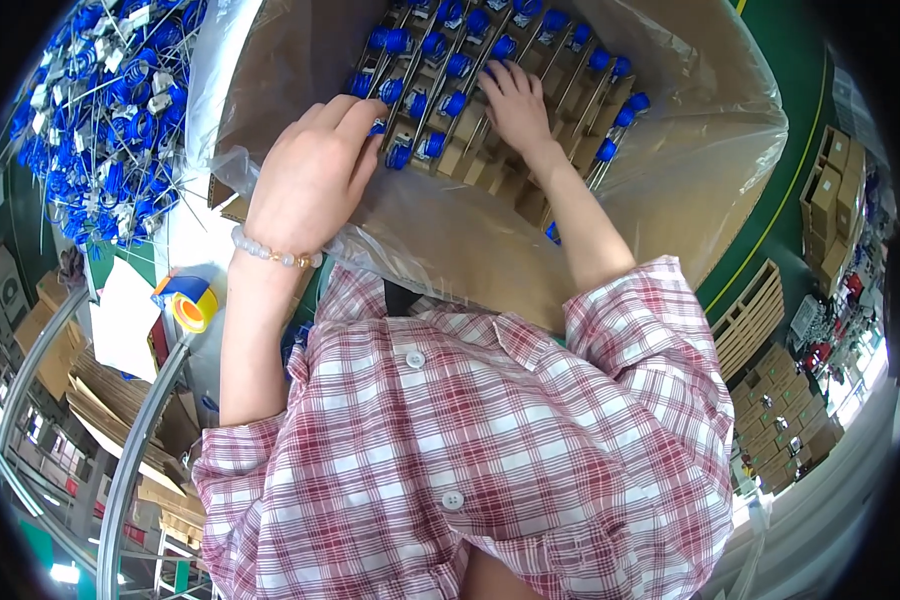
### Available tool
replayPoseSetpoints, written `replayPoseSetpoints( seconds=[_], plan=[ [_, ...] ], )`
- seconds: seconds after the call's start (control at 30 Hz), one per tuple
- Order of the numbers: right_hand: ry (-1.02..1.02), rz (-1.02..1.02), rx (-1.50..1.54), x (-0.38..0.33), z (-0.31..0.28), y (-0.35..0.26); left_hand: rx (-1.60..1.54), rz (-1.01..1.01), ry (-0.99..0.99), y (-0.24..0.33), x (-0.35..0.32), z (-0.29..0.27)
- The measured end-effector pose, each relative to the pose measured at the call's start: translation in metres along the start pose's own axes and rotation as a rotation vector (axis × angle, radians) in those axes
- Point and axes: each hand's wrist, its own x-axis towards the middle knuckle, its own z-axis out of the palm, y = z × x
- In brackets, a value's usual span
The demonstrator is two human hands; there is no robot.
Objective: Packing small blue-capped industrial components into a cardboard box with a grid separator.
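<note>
Inside a cardboard box (710, 190) lined with a clear plastic bag (410, 225), rows of blue coiled-wire parts (457, 65) with long thin metal rods lie over brown cardboard. My left hand (310, 175) is at the box's left near side, its fingers and thumb closed round a small blue coiled-wire part (377, 128). Deeper in the box, my right hand (518, 110) reaches in with its fingers stretched and slightly apart. Its fingertips touch or lie just beside a blue coil in the middle rows; the exact contact is hidden.
At the left, a big heap of similar blue coiled parts (120, 110) lies with rods sticking out every way. A tape roll (191, 312) sits below it, beside a white sheet (125, 315). Metal rails (140, 450) curve at lower left. A wooden pallet (750, 318) and stacked cartons stand right.
</note>
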Motion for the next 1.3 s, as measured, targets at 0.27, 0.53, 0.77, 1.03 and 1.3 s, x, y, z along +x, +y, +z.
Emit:
replayPoseSetpoints(
  seconds=[0.27, 0.53, 0.77, 1.03, 1.3],
  plan=[
    [-0.246, -0.223, -0.211, -0.004, 0.021, 0.031, -0.019, 0.031, -0.010, -0.004, -0.007, 0.013],
    [-0.606, -0.179, -0.378, 0.002, 0.017, 0.029, -0.064, 0.000, -0.084, 0.002, -0.005, 0.023],
    [-0.712, -0.162, -0.295, -0.002, 0.017, 0.045, -0.070, 0.002, -0.090, 0.013, 0.003, 0.020],
    [-0.815, -0.063, -0.375, 0.006, 0.028, 0.025, -0.082, 0.013, -0.084, 0.008, 0.003, 0.022],
    [-0.292, 0.144, 0.066, 0.020, -0.013, 0.027, -0.088, -0.017, -0.088, 0.007, -0.008, 0.016]
  ],
)
